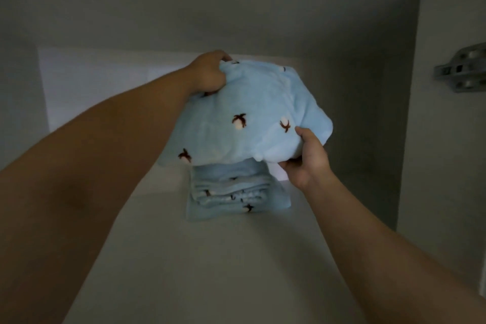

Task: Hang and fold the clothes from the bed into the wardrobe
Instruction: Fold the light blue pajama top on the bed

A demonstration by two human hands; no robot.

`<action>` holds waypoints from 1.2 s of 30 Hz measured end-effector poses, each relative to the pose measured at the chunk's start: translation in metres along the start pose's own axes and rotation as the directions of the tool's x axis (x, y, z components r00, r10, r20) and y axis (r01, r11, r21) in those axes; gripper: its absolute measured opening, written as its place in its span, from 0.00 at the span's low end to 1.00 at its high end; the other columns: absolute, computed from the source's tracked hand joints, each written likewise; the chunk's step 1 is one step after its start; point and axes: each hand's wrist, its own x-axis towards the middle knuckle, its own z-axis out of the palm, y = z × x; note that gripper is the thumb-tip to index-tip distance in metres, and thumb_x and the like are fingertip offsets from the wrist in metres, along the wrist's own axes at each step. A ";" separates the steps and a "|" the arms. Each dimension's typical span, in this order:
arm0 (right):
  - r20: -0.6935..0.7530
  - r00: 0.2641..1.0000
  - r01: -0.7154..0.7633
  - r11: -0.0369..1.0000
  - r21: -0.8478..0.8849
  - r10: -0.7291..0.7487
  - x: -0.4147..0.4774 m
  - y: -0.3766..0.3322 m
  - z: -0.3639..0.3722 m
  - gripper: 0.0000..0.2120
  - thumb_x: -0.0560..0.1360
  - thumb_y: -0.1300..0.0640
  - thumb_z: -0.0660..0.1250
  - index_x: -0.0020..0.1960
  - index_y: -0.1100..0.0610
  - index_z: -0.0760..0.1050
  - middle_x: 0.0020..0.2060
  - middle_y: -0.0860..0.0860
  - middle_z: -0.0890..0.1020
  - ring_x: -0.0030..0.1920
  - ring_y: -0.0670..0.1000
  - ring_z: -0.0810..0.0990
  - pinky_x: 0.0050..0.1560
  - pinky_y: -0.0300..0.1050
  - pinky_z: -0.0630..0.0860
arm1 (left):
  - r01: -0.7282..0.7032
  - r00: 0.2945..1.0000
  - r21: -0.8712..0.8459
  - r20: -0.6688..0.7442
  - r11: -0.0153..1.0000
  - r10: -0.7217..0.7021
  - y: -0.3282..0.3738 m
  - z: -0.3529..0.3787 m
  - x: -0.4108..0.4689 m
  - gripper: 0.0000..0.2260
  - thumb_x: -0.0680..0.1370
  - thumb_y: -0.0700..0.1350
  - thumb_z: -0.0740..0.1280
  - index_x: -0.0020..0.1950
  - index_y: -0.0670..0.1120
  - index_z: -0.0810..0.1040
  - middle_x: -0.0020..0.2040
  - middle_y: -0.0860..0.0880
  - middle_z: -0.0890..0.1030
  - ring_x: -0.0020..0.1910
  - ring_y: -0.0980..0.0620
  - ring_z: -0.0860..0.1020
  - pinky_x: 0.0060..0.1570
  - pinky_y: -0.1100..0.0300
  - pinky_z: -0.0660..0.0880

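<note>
both hands hold a folded pale-blue fleece garment just above a matching folded stack mid-shelf in the wardrobe. left hand grips its far edge, right hand pinches the near corner. plush, floppy, light; likely needs support from beneath to keep its folds.

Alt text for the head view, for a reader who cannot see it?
Two hands hold a folded light-blue fleece garment above a matching folded pile on a wardrobe shelf. The left hand grips its far edge, the right hand its near right corner.
</note>
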 end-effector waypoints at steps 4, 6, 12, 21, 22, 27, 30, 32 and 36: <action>-0.110 0.994 -0.032 0.999 -0.039 0.028 0.049 0.012 -0.006 0.20 0.70 0.56 0.75 0.61 0.54 0.77 0.54 0.56 0.84 0.50 0.60 0.84 0.49 0.64 0.81 | 0.021 0.999 0.147 -0.033 0.989 -0.017 -0.022 0.044 0.025 0.24 0.74 0.41 0.67 0.71 0.49 0.71 0.66 0.42 0.76 0.63 0.43 0.75 0.61 0.57 0.72; -0.223 0.973 -0.088 0.991 -0.105 0.063 0.068 0.025 -0.016 0.24 0.71 0.56 0.75 0.65 0.55 0.74 0.58 0.57 0.82 0.54 0.61 0.82 0.53 0.65 0.80 | 0.059 0.998 0.367 -0.036 0.929 -0.049 -0.033 0.081 0.018 0.25 0.74 0.42 0.67 0.71 0.51 0.70 0.67 0.43 0.73 0.66 0.41 0.72 0.67 0.50 0.68; -0.342 0.932 -0.240 0.911 -0.334 0.120 0.100 0.072 -0.063 0.28 0.77 0.56 0.70 0.74 0.62 0.65 0.68 0.60 0.74 0.65 0.61 0.76 0.65 0.59 0.75 | 0.116 0.942 0.208 0.288 0.971 -0.174 -0.082 0.191 -0.023 0.24 0.85 0.59 0.49 0.74 0.49 0.71 0.73 0.44 0.72 0.70 0.43 0.71 0.71 0.49 0.65; -0.264 0.757 -0.174 0.204 -0.963 -0.598 0.092 0.067 -0.047 0.31 0.78 0.44 0.54 0.79 0.49 0.52 0.77 0.58 0.57 0.74 0.59 0.60 0.70 0.59 0.58 | 0.118 0.899 0.205 0.394 0.972 -0.192 -0.089 0.195 -0.013 0.27 0.83 0.64 0.48 0.77 0.53 0.64 0.75 0.45 0.70 0.71 0.43 0.70 0.72 0.46 0.64; -0.070 0.809 -0.103 -0.024 -0.994 -0.583 0.091 0.065 -0.049 0.34 0.76 0.46 0.61 0.79 0.47 0.50 0.78 0.57 0.54 0.76 0.60 0.58 0.71 0.61 0.58 | 0.129 0.883 0.223 0.417 0.966 -0.215 -0.087 0.192 -0.012 0.28 0.82 0.65 0.47 0.78 0.53 0.64 0.76 0.45 0.68 0.72 0.43 0.69 0.72 0.44 0.63; 0.380 0.839 0.262 -0.321 -0.910 -0.390 0.098 0.048 -0.025 0.24 0.80 0.51 0.56 0.76 0.49 0.63 0.76 0.53 0.65 0.76 0.56 0.60 0.75 0.58 0.57 | 0.202 0.799 0.332 0.488 0.921 -0.351 -0.079 0.169 -0.002 0.44 0.77 0.74 0.44 0.80 0.44 0.59 0.80 0.42 0.60 0.77 0.43 0.63 0.77 0.48 0.56; 0.378 0.904 0.302 -0.327 -0.895 -0.200 0.113 0.042 -0.006 0.24 0.82 0.42 0.50 0.73 0.50 0.69 0.71 0.53 0.73 0.71 0.56 0.69 0.72 0.57 0.62 | 0.296 0.799 0.247 0.465 0.923 -0.381 -0.090 0.158 -0.009 0.46 0.75 0.75 0.45 0.80 0.42 0.60 0.80 0.41 0.60 0.77 0.43 0.62 0.77 0.49 0.56; 0.357 0.931 0.303 -0.383 -0.872 -0.076 0.127 0.039 -0.001 0.29 0.81 0.36 0.45 0.73 0.49 0.68 0.72 0.53 0.72 0.71 0.56 0.69 0.72 0.58 0.62 | 0.380 0.788 0.166 0.458 0.910 -0.412 -0.102 0.158 -0.014 0.43 0.77 0.74 0.45 0.80 0.43 0.60 0.80 0.42 0.59 0.77 0.43 0.61 0.76 0.49 0.55; 0.229 0.973 0.226 -0.341 -0.913 0.033 0.159 0.036 -0.002 0.36 0.79 0.30 0.45 0.80 0.50 0.59 0.78 0.53 0.61 0.77 0.57 0.60 0.77 0.58 0.53 | 0.487 0.751 0.073 0.474 0.871 -0.459 -0.118 0.164 -0.022 0.43 0.77 0.74 0.48 0.81 0.45 0.59 0.80 0.42 0.59 0.77 0.43 0.62 0.76 0.48 0.56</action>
